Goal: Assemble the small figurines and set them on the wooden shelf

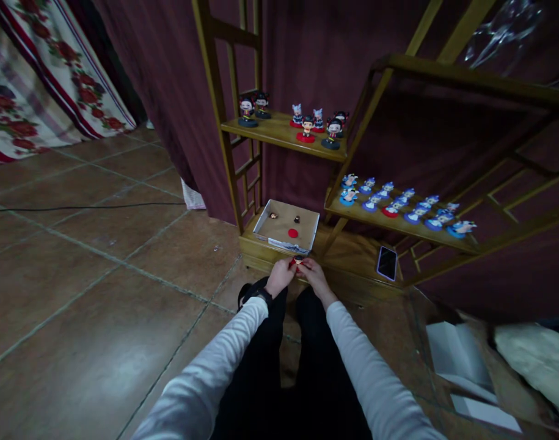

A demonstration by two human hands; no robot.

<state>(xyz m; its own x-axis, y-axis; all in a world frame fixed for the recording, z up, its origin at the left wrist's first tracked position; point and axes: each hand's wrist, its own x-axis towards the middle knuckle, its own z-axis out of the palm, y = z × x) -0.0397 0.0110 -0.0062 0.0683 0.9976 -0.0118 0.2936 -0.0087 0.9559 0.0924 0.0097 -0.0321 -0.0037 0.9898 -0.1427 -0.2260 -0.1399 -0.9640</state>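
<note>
Between both hands is a small figurine (299, 260) with a dark top and red at its sides. My left hand (280, 276) grips it from the left, fingers closed. From the right, my right hand (314, 274) pinches the same figurine. Much of it is hidden by the fingers. Just beyond the hands stands a shallow cardboard box (279, 209). Inside it lie a red disc (292, 233), a small dark-haired figure part (274, 215) and another small dark part (297, 219).
A wooden shelf unit (279, 134) carries several dark and red-based figurines (305, 129) on its upper shelf. Several blue-and-white figurines (391, 205) line the right shelf. A phone (387, 263) lies low on the right. White packaging (460, 354) rests on the floor, and a cable (87, 206) crosses the tiles.
</note>
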